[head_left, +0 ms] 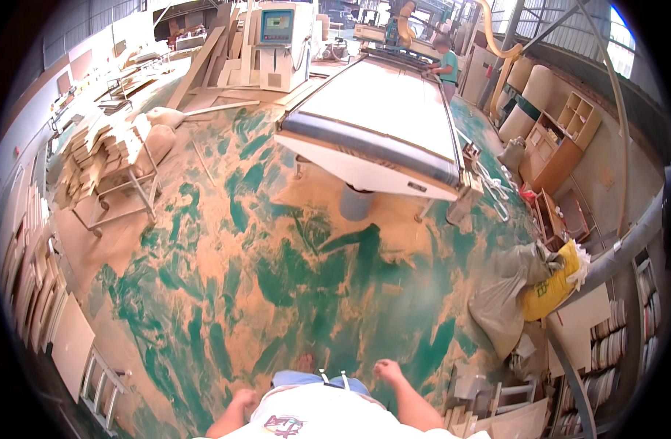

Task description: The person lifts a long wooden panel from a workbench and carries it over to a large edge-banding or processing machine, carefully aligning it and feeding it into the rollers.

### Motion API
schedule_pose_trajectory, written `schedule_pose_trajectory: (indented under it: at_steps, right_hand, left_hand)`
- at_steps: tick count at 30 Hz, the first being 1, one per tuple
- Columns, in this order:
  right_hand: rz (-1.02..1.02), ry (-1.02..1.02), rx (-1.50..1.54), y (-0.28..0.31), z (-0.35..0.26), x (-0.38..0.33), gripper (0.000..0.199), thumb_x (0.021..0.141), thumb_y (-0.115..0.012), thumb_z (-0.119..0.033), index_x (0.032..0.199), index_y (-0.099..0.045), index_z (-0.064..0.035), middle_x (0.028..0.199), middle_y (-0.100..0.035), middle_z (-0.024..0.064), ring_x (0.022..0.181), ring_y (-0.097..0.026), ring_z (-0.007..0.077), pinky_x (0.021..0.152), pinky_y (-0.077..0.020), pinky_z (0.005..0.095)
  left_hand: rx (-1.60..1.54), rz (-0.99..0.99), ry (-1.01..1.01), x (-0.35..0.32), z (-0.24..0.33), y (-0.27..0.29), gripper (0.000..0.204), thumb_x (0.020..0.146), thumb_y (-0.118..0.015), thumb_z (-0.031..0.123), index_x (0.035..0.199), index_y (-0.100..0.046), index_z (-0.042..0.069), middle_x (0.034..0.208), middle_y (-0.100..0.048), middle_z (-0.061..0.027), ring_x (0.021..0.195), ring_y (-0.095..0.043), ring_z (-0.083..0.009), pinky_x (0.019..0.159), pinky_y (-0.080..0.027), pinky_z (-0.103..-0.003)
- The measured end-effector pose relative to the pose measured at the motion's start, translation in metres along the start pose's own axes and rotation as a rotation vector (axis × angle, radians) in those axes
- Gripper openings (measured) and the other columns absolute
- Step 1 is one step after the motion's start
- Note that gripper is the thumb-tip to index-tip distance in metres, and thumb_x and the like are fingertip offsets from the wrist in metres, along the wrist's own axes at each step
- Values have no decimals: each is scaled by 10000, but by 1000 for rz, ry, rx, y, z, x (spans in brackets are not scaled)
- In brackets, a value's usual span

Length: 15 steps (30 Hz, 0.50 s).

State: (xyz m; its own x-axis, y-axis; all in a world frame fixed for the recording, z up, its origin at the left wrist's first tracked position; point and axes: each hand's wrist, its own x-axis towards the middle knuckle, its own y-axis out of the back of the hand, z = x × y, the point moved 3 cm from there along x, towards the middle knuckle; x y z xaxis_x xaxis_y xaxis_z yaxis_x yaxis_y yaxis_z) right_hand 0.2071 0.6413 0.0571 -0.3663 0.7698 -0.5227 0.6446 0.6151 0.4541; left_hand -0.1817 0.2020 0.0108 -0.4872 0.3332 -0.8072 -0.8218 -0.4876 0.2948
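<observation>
My left hand [244, 398] hangs at my side near the lower edge, its fingers loosely curled with nothing seen in them. On the other side of my white shirt [313, 413], my right hand [386, 370] is held a little forward over the floor, fingers curled in and nothing showing in them. Neither hand touches any object. Ahead stands a long machine table [383, 99] with a pale top and a dark roller along its near end.
Sawdust covers much of the green floor [277, 278]. A cart of stacked wood pieces [105, 157] stands left. A control cabinet [280, 47] is behind. A person in a green shirt [447, 67] stands at the machine's far right. Grey [500, 296] and yellow sacks [555, 282] lie right.
</observation>
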Motion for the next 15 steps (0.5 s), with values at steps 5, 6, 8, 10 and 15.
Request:
schedule_pose_trajectory:
  at_steps: [5,6,8,10,15]
  right_hand:
    - [-21,-338,272,-11,16,63,248,902,-694,-158,1077,-735,13,929,-762,115,777,-715,192,704,-582,345]
    - [72,-324,203,12,51,89,227,904,-693,-153,1050,-740,15,938,-762,119,774,-713,203,697,-580,357]
    - [82,-282,81,5,32,145,214,901,-694,-144,1011,-746,31,979,-760,134,791,-711,235,709,-575,387]
    - [-17,-343,64,-3,7,179,237,859,-693,-192,968,-770,4,968,-764,135,824,-719,230,746,-575,386]
    - [-285,-436,-357,20,-13,297,309,805,-652,-306,921,-800,-60,894,-772,136,874,-739,253,778,-574,391]
  left_hand:
    - [-114,72,-144,96,228,15,258,945,-692,224,1103,-727,24,913,-737,-85,757,-679,-170,640,-546,-338]
    - [-164,20,-229,123,293,1,263,947,-694,237,1104,-730,29,926,-741,-84,773,-681,-168,659,-546,-334]
    - [-110,86,-288,164,388,22,263,952,-690,264,1070,-743,35,929,-746,-78,773,-682,-161,686,-546,-336]
    - [-22,160,-254,198,450,45,283,956,-683,303,1019,-755,37,897,-750,-80,760,-689,-161,703,-549,-335]
    - [37,155,23,275,559,49,394,941,-696,344,1083,-737,-22,808,-761,-129,735,-738,-215,710,-578,-349]
